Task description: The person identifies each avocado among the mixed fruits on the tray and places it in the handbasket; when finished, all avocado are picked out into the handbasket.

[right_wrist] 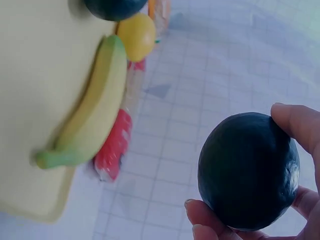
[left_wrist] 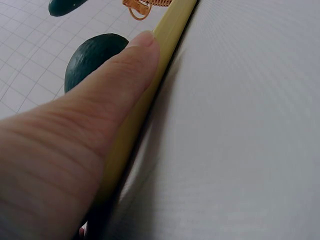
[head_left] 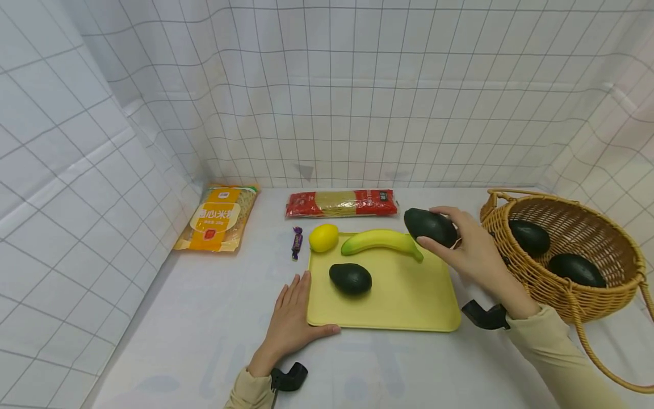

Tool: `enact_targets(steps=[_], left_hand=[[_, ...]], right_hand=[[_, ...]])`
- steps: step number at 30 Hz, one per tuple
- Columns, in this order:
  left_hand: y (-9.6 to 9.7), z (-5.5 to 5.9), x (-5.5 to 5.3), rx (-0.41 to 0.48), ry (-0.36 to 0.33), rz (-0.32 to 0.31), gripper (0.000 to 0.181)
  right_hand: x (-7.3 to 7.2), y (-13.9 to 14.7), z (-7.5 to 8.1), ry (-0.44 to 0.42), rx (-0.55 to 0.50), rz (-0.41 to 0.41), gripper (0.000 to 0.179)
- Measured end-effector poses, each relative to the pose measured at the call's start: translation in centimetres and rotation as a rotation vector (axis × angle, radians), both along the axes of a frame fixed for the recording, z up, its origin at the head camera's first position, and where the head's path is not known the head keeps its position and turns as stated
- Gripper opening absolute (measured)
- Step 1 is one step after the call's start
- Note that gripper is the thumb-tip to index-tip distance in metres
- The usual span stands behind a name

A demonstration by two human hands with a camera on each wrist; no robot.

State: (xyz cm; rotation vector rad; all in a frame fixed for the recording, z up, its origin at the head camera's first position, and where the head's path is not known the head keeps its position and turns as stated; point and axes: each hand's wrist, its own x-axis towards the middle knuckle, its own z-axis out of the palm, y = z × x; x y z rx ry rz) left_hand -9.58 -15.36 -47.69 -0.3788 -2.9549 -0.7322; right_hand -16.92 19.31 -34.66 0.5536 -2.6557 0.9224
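My right hand (head_left: pixel 472 250) grips a dark green avocado (head_left: pixel 431 226) above the back right corner of a yellow tray (head_left: pixel 398 301). In the right wrist view the fingers and thumb curl round this avocado (right_wrist: pixel 247 170). On the tray lie a second avocado (head_left: pixel 350 279), a yellow-green banana (head_left: pixel 380 241) along the back, and a lemon (head_left: pixel 324 237) at the back left corner. My left hand (head_left: pixel 293 318) rests at the tray's front left corner with fingers straight and thumb along the front edge. The left wrist view shows that thumb (left_wrist: pixel 120 75) touching the rim.
A wicker basket (head_left: pixel 552 301) at the right holds two more avocados (head_left: pixel 577 270); its handle loops toward the front. Behind the tray lies a red-ended noodle pack (head_left: pixel 341 203). A purple-wrapped candy (head_left: pixel 297 243) is left of the lemon, and an orange food bag (head_left: pixel 218 218) lies farther left.
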Motion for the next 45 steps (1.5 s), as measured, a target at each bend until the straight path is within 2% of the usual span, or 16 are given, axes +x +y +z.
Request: enact_targets(steps=[9,20,25,32,37,45], left_hand=[[0.0,0.2,-0.1,-0.019,-0.037,0.006,0.127],[0.0,0.1,0.0,-0.004,-0.018,0.006,0.127],[-0.1,0.0,0.0,-0.013,-0.033,0.013,0.127],[0.0,0.1,-0.1,-0.007,-0.028,0.006,0.126],[0.0,0.1,-0.1,-0.005,-0.028,0.009,0.127],[0.0,0.0,0.0,0.001,-0.005,0.003,0.126]], right_hand=[[0.7,3.3,2.0,0.118,-0.072,-0.099,0.061],[1.4,7.2,3.1,0.081,-0.146,-0.211,0.061],[1.7,8.7,3.6,0.054,-0.126,-0.283,0.063],[2.0,10.7,3.9,0.069,-0.084,-0.372,0.064],[2.1,12.2,4.0,0.014,-0.026,-0.416,0.068],[1.9,13.8,3.7,-0.014,0.054,-0.415,0.07]])
